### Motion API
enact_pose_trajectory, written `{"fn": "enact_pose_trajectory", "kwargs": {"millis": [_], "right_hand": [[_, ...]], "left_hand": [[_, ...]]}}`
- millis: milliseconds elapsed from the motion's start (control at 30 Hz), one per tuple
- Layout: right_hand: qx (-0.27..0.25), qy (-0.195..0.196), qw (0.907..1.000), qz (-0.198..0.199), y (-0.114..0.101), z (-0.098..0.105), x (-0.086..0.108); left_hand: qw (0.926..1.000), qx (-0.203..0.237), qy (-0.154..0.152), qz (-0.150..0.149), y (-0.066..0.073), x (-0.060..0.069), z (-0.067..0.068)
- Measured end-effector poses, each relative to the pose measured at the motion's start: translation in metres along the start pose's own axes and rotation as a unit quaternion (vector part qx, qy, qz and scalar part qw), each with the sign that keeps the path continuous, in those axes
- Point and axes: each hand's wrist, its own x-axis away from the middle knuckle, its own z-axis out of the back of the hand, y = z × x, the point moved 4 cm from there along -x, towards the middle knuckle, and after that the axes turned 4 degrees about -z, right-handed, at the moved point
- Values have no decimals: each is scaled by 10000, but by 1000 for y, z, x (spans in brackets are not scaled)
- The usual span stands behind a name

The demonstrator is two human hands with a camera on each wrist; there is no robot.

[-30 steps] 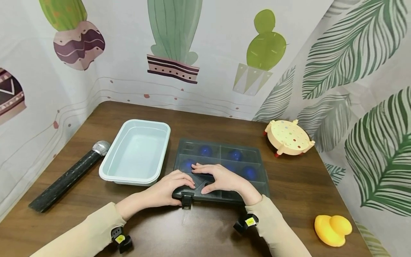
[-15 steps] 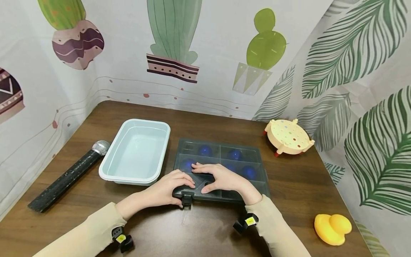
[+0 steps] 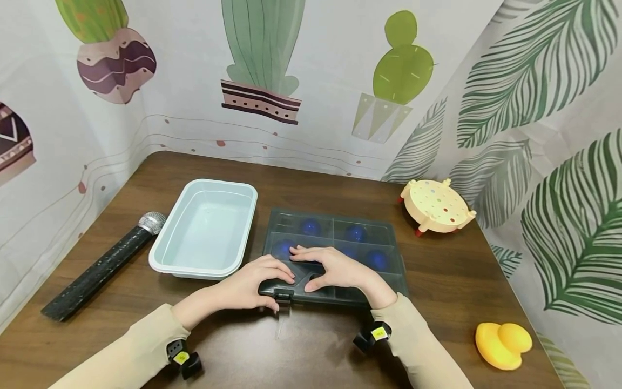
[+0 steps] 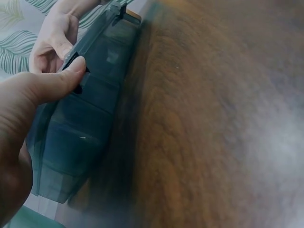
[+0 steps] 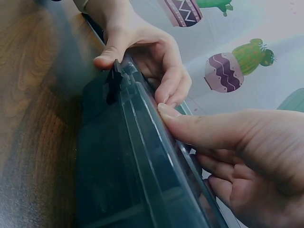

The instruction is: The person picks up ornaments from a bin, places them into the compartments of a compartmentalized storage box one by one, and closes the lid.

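Observation:
A dark translucent compartment box (image 3: 362,248) lies flat with its lid down, and several blue balls (image 3: 356,234) show through the lid. My left hand (image 3: 252,282) grips its near left edge, fingers curled over the lid and thumb at the front latch (image 3: 283,296). In the left wrist view the left thumb (image 4: 57,84) presses on that black latch. My right hand (image 3: 337,271) rests on the lid with fingers spread and holds nothing. The right wrist view has the right thumb (image 5: 204,126) lying on the lid's edge.
A pale blue plastic tub (image 3: 204,229) stands left of the box, with a black microphone (image 3: 104,265) beyond it. At the back right sits a round cream dotted toy (image 3: 436,204) with red-tipped legs. A yellow rubber duck (image 3: 502,344) lies near the right table edge.
The latch under my left thumb has swung up against the box's front edge, and the thumb has moved slightly with it. My right hand keeps its place on the lid.

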Motion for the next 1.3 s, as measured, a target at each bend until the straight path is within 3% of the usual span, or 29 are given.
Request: {"fn": "enact_pose_trajectory", "kwargs": {"millis": [300, 700, 1300], "right_hand": [[4, -29, 10000, 1, 2, 1, -1], [-1, -33, 10000, 61, 2, 0, -1], [11, -48, 10000, 46, 0, -2, 0]], "left_hand": [[9999, 45, 127, -94, 1, -3, 4], [9995, 263, 10, 155, 3, -7, 7], [9994, 285, -23, 184, 3, -7, 5]]}}
